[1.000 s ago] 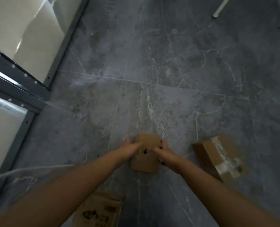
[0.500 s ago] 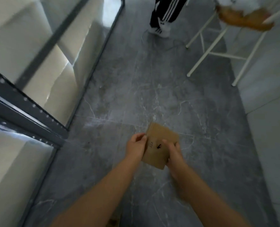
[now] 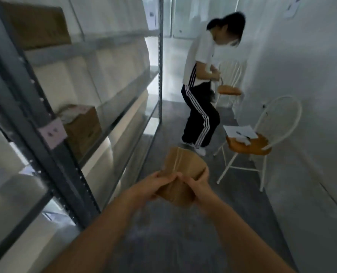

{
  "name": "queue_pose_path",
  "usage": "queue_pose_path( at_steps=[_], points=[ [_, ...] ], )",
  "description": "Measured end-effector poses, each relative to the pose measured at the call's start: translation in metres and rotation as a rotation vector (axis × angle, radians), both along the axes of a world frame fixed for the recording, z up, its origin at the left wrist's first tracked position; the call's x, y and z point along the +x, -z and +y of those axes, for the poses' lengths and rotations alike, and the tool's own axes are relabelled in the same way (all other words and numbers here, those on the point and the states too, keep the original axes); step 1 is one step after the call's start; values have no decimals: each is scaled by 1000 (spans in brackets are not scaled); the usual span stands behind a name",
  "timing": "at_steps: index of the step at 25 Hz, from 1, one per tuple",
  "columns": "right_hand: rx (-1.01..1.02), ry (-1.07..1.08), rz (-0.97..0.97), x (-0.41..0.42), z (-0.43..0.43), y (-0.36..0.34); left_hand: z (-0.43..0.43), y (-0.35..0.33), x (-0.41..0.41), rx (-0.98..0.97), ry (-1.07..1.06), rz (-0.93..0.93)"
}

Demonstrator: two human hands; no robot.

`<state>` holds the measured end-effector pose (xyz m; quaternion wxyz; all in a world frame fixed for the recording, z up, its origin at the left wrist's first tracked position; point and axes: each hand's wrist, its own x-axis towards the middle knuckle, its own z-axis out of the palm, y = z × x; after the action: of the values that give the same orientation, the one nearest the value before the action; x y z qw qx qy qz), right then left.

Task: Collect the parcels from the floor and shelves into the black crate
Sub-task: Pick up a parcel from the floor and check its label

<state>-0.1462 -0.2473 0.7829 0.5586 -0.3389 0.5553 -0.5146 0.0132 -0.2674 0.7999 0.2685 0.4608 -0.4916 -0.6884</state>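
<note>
I'm looking down a narrow aisle with a grey stone floor and a white wall on the right. On the left stands the metal shelving. It carries one brown box on the upper shelf and another box on the middle shelf, both yet to be collected.

In the near middle, the left hand and right hand grip a small cardboard parcel between them, off the floor at about waist height. The fingers curl round its near end and the thumbs lie on top. The parcel is motion-blurred, so I can't tell how firm the hold is.

Beyond it another person is bent over in the far aisle, beside the far chair. A near chair with papers on its seat stands on the right.

The black crate is nowhere on my feed, and that is my main worry: walking to find it means going partly blind. The aisle is tight, so the left elbow could clip the shelving upright, or a foot could catch the near chair's splayed legs. With only the near end held, a jolt could tip the parcel forward and out of the hands.
</note>
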Motion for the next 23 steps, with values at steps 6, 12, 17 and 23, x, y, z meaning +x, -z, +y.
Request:
queue_pose_path(
  at_steps=[6, 12, 17, 23],
  points=[
    [-202, -458, -453, 16, 23, -133, 58, -139, 54, -285, -108, 47],
    [-266, -679, -573, 59, 58, -168, 134, -171, 55, -423, -371, 301],
    [-468, -707, -306, 85, 95, -171, 208, -178, 62, -587, -645, 200],
    [-777, -752, -123, 120, 169, -165, 312, -170, 67, -711, -954, -142]
  ],
)
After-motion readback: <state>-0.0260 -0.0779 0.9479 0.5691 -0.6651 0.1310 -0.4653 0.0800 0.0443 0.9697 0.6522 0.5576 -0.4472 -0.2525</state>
